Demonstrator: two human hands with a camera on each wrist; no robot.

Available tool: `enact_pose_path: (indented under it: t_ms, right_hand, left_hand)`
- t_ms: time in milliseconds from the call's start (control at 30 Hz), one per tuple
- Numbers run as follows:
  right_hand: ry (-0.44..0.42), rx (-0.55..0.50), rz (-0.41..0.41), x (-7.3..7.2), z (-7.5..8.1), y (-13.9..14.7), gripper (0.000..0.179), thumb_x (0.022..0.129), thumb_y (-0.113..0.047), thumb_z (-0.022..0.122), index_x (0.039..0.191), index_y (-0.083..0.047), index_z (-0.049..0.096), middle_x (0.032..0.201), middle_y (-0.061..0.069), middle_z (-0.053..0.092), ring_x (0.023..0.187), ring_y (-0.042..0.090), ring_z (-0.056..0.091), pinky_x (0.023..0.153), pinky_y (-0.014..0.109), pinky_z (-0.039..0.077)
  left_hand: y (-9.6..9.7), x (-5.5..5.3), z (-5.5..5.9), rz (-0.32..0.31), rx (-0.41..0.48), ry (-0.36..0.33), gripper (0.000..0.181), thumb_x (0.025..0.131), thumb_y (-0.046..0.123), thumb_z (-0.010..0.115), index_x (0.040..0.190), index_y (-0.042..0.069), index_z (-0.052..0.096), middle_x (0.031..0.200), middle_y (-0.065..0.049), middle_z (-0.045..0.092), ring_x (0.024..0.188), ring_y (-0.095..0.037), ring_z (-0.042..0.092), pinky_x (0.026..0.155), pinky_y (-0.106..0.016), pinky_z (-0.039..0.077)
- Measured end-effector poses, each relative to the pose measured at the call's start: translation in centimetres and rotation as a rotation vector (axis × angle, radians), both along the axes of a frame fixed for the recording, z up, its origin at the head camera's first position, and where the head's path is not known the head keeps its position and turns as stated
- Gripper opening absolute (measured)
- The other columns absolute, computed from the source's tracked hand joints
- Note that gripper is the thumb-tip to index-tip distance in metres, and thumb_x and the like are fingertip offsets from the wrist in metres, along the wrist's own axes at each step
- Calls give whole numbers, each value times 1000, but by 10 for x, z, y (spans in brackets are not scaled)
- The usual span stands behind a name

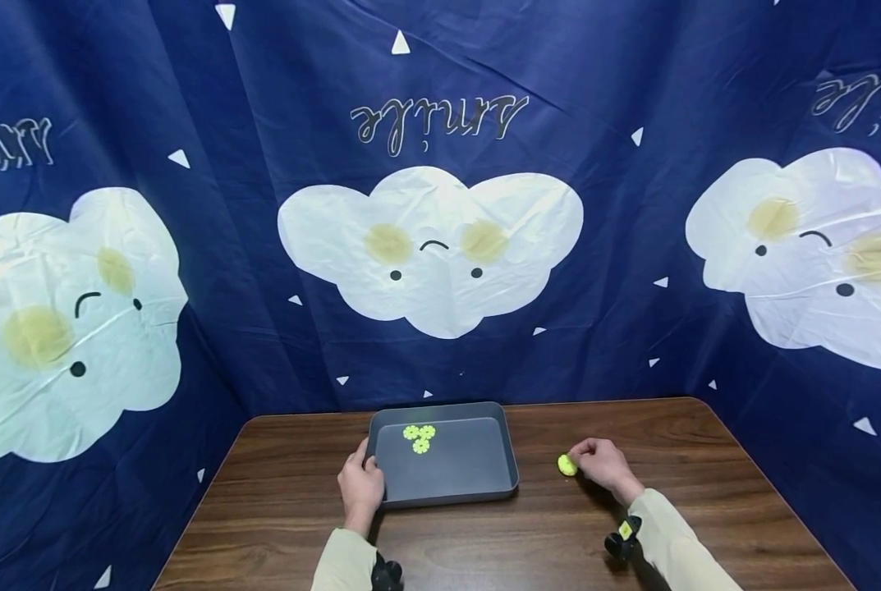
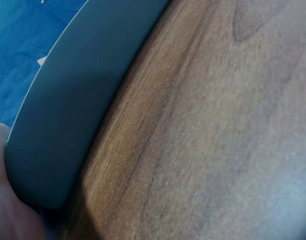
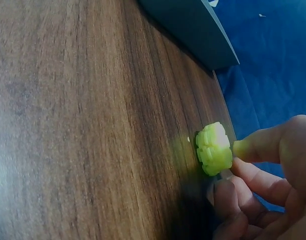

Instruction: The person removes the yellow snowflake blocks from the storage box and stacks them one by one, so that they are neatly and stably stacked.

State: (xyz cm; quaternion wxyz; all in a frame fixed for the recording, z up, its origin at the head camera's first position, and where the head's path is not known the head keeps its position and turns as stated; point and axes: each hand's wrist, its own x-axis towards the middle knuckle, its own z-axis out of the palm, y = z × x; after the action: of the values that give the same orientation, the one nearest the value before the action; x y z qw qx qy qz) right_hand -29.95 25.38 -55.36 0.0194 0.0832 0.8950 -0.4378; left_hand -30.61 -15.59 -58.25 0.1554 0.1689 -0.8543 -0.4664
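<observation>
My left hand (image 1: 361, 484) grips the left side of a dark grey rectangular tray (image 1: 447, 498), with the thumb over its rim. In the left wrist view, part of that hand (image 2: 15, 210) lies against the end of the tray wall (image 2: 77, 100). Three yellow-green flower-shaped pieces (image 1: 420, 446) lie inside the tray, grouped toward the back left. To the tray's right, my right hand (image 1: 606, 466) pinches at a small layered stack of the same flower-shaped pieces (image 3: 214, 150). Thumb and fingertips meet the stack's upper side; part of the fingers is hidden behind it.
Everything stands on a brown wood-grain table (image 1: 477, 546). A dark blue curtain (image 1: 440, 369) with white cloud prints hangs right behind the table's back edge and along both sides. Black wrist devices (image 1: 621, 538) sit on the cuffs of the light sleeves (image 1: 680, 546).
</observation>
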Motion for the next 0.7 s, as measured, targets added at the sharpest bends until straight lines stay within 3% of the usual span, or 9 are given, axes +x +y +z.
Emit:
enact_pose_path:
  t_ms: [167, 267, 700]
  right_hand:
    - [118, 130, -64, -5, 4, -4, 18, 92, -26, 69, 90, -8, 71, 86, 3, 69, 80, 19, 60, 70, 29, 45]
    - [188, 174, -93, -11, 11, -14, 21, 91, -30, 70, 91, -9, 71, 81, 1, 64, 76, 18, 57, 67, 30, 44]
    - [358, 109, 3, -48, 65, -111, 17, 88, -28, 76, 88, -12, 71, 78, 0, 60, 72, 17, 55, 66, 29, 44]
  left_hand:
    - [1, 0, -1, -2, -13, 20, 44, 100, 0, 50, 144, 1, 55, 132, -30, 60, 126, -49, 56, 108, -61, 43]
    - [1, -1, -1, -2, -12, 22, 44, 100, 0, 50, 144, 1, 55, 131, -30, 61, 126, -49, 56, 108, -61, 43]
    - [-1, 0, 0, 1, -4, 23, 44, 99, 0, 50, 143, 1, 56, 133, -29, 60, 127, -48, 55, 109, -60, 43]
